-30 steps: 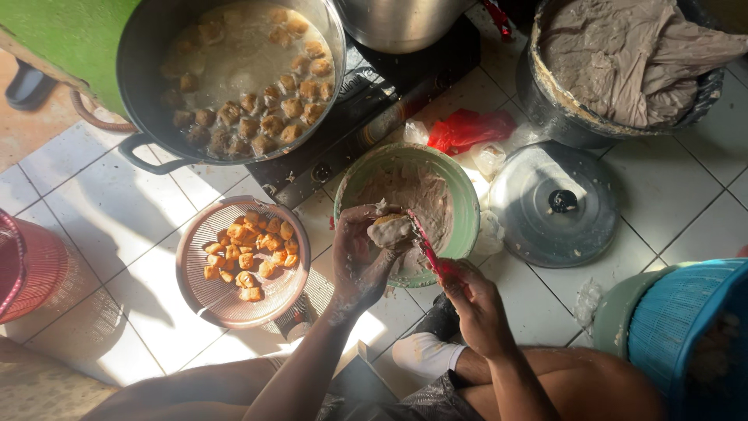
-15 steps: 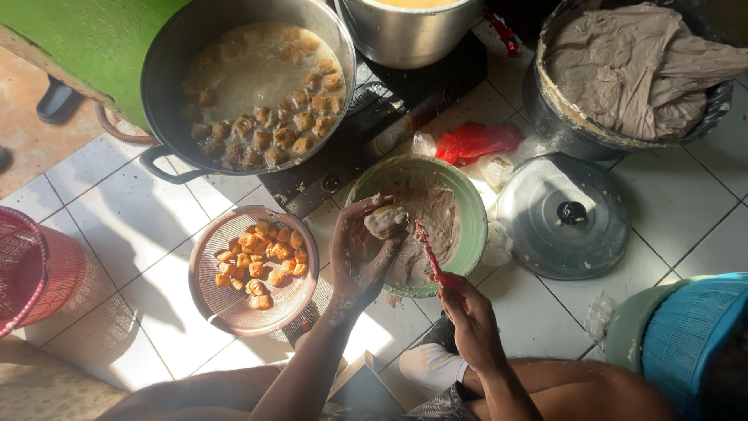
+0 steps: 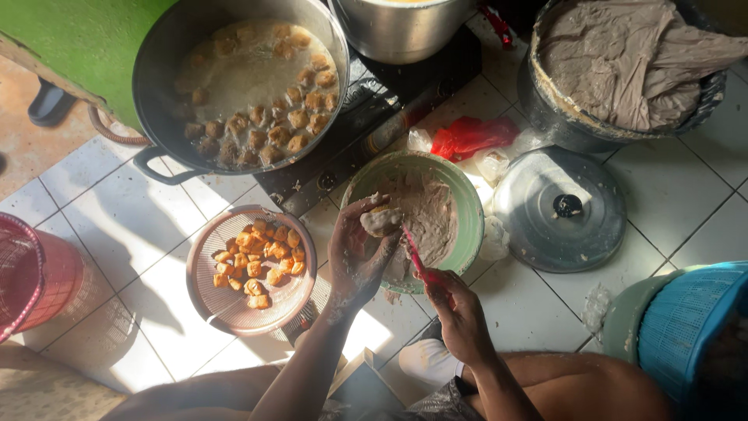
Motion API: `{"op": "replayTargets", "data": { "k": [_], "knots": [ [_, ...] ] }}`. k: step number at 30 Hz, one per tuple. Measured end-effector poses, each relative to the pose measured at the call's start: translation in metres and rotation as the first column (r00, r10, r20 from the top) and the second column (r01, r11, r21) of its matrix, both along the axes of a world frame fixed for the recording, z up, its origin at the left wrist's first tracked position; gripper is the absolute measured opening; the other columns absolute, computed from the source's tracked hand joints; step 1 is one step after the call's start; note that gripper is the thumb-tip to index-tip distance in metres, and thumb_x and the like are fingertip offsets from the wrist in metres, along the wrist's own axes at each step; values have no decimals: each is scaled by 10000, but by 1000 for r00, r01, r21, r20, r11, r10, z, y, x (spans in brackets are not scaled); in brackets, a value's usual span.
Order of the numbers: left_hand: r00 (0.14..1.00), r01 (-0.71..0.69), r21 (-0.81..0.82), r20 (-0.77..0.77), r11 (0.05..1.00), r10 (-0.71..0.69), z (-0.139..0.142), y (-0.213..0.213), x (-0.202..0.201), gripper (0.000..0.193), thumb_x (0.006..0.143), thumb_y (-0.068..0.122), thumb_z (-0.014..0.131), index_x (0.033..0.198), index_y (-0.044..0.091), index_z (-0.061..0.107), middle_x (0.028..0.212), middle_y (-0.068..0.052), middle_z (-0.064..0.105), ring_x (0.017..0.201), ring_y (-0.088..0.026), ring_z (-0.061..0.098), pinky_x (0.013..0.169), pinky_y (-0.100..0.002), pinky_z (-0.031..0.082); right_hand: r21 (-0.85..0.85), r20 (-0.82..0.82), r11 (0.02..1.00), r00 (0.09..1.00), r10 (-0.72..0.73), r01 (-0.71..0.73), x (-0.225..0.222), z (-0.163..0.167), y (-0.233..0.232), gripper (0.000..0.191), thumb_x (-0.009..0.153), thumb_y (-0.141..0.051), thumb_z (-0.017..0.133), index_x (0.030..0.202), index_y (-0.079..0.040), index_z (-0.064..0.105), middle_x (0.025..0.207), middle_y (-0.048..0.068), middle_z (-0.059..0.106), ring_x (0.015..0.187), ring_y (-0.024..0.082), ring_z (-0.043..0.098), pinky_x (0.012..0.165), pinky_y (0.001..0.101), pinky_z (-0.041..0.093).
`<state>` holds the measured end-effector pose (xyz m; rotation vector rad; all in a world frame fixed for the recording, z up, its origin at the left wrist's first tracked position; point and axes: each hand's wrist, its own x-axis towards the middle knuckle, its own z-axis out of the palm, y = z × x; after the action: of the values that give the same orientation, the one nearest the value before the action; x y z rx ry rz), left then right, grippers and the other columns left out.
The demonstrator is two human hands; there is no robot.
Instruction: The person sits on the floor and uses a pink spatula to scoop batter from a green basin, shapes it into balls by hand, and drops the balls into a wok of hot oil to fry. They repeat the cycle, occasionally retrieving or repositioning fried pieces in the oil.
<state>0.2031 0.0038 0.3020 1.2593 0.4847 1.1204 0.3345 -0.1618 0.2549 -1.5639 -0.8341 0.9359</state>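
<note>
Two hands at frame centre: left hand (image 3: pixel 360 257) fingers curled round soft, sticky grey paste lump (image 3: pixel 382 221) over green plastic bowl (image 3: pixel 467 204); right hand (image 3: pixel 460 312) pinches thin red spoon (image 3: pixel 413 253). Likely light, squashy; cup underneath.

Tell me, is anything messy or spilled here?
Yes. Bits of grey paste are smeared on the white floor tiles near the pot lid, and paste coats the left hand. Nothing looks tipped over.
</note>
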Motion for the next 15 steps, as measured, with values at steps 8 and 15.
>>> {"op": "replayTargets", "data": {
  "k": [8,15],
  "knots": [
    [976,-35,90,-210,995,54,11,11,-16,514,892,-25,746,1368,0,553,1405,-134,616,1356,-217,584,1222,-405,440,26,500,996,862,-82,80,13,54,7,235,1009,-148,604,1181,-16,696,945,93,674,828,185,647,736,314,517],
    [966,34,187,-257,982,16,19,13,-21,485,914,18,780,1356,2,581,1349,-124,665,1297,-212,646,1185,-385,511,94,681,996,729,-65,1,26,90,21,229,1006,-158,626,1172,-11,684,967,132,667,853,252,650,744,355,511]
  ]
}}
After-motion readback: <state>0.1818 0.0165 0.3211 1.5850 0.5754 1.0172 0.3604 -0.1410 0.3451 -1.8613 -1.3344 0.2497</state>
